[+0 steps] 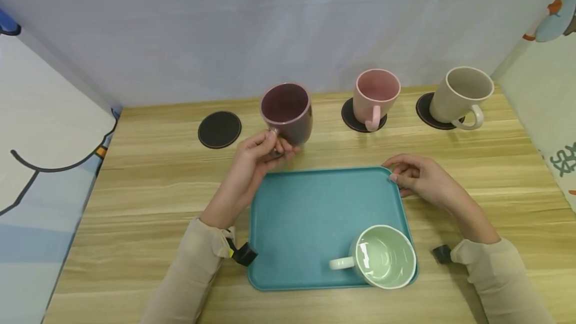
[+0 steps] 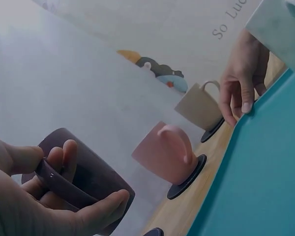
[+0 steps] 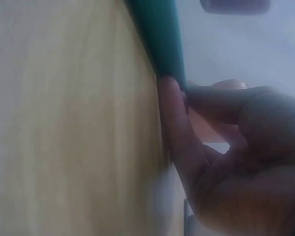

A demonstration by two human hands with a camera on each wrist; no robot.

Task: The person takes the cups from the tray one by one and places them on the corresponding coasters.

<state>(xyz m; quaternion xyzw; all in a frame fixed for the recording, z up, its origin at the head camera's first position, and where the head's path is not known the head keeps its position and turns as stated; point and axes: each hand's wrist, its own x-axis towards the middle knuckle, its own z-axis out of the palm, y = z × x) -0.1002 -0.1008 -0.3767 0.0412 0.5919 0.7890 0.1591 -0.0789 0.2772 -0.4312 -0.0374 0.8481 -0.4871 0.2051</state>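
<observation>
My left hand [image 1: 256,156] grips a dark purple mug [image 1: 297,124] by its handle. In the left wrist view the mug [image 2: 96,164] is held above the table, with fingers through the handle and one along its side. At the far right corner of a teal tray [image 1: 310,224], my right hand [image 1: 420,179] pinches the rim. The right wrist view shows the thumb and a finger at the tray's edge [image 3: 162,39]. A pale green mug [image 1: 384,256] stands in the tray's near right corner, its handle pointing left.
A pink mug [image 1: 375,96] and a beige mug [image 1: 461,96] stand on black coasters behind the tray. A bare black coaster [image 1: 219,129] lies at the left. Part of another coaster [image 2: 155,232] shows in the left wrist view. A pale curtain [image 1: 270,29] backs the wooden table.
</observation>
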